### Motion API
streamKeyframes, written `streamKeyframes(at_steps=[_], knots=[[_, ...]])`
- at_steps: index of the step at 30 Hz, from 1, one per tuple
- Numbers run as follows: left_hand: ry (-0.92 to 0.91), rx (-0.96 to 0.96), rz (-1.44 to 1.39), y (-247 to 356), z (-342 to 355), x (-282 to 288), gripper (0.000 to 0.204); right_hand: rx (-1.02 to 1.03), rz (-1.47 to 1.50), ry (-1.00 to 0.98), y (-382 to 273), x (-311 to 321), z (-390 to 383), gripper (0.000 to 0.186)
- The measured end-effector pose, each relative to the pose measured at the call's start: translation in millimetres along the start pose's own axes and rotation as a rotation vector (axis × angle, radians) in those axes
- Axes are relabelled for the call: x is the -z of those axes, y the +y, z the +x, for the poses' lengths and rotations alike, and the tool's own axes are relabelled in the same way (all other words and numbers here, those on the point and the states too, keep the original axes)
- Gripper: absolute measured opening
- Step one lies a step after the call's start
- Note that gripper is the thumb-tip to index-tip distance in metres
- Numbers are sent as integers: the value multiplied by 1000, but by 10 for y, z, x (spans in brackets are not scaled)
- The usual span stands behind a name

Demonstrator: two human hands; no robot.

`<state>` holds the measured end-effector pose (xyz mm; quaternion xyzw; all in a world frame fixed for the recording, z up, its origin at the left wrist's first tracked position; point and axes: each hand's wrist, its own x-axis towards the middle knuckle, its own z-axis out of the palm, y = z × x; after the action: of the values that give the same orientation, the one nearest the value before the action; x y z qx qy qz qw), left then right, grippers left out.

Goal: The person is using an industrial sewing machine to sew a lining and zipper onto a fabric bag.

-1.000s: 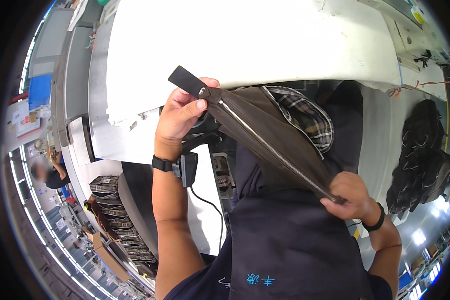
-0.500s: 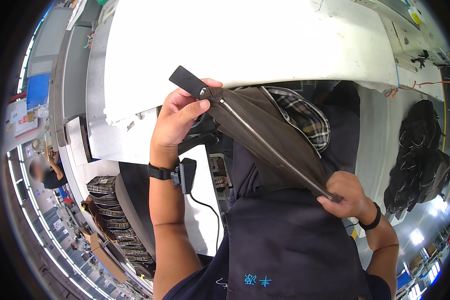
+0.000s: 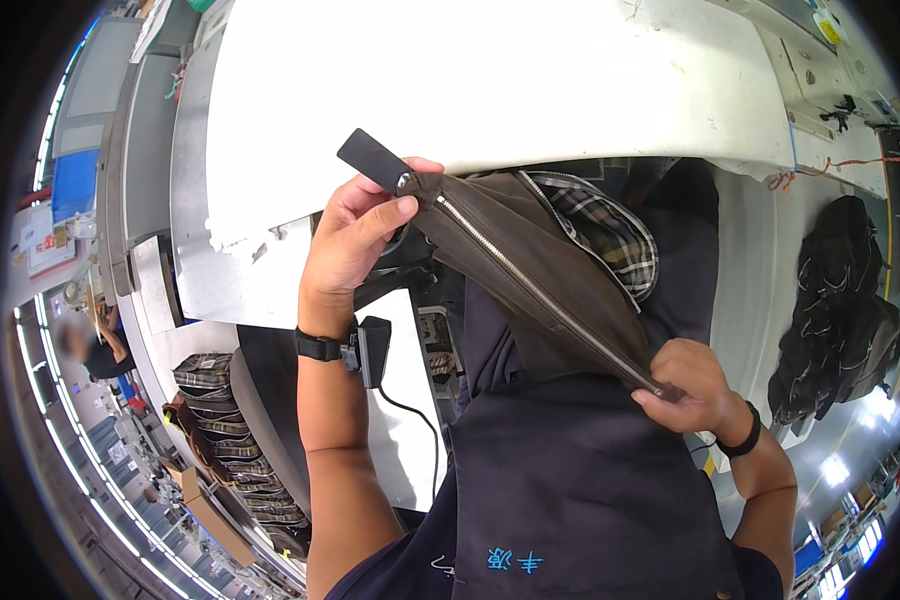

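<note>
A dark brown bag [image 3: 530, 290] is stretched slantwise in front of me, its long silver zipper [image 3: 500, 256] facing up and closed along its length. My left hand [image 3: 355, 225] pinches the bag's upper left end, beside a black strap tab [image 3: 370, 158] that sticks out past the fingers. At the lower right end, my right hand [image 3: 692, 388] is closed around the bag's other corner. Along the far side a second zipped opening gapes, showing plaid lining [image 3: 615, 240]. Part of the bag's underside is hidden.
Beyond the bag lies a white worktable [image 3: 490, 80]. Dark bags are heaped [image 3: 840, 310] at the right. Several plaid-lined pieces are stacked [image 3: 235, 430] at the lower left. A black cable [image 3: 425, 415] runs from the device on my left wrist. Another person [image 3: 100, 345] is at the far left.
Almost nothing differs. Both hands keep their hold on the bag, which has shifted only very slightly.
</note>
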<state>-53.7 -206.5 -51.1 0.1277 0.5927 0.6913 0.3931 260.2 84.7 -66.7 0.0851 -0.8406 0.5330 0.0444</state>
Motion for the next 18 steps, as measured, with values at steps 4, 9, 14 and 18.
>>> streamKeyframes(at_steps=[4, 9, 14, 18], knots=[[17, -7, 39, 1, 19, -39, 36, -6, 1, 4, 1, 1, 9, 27], [18, 84, 105, -3, 10, 15, 34, -44, 10, 12, 42, -2, -29, 27], [-5, 70, 104, 32, 26, -172, 32, -96, -23, 32, 92, -22, -89, 27], [63, 2, 288, 27, 32, -272, 30, -122, -18, 38, 113, -7, -102, 28]])
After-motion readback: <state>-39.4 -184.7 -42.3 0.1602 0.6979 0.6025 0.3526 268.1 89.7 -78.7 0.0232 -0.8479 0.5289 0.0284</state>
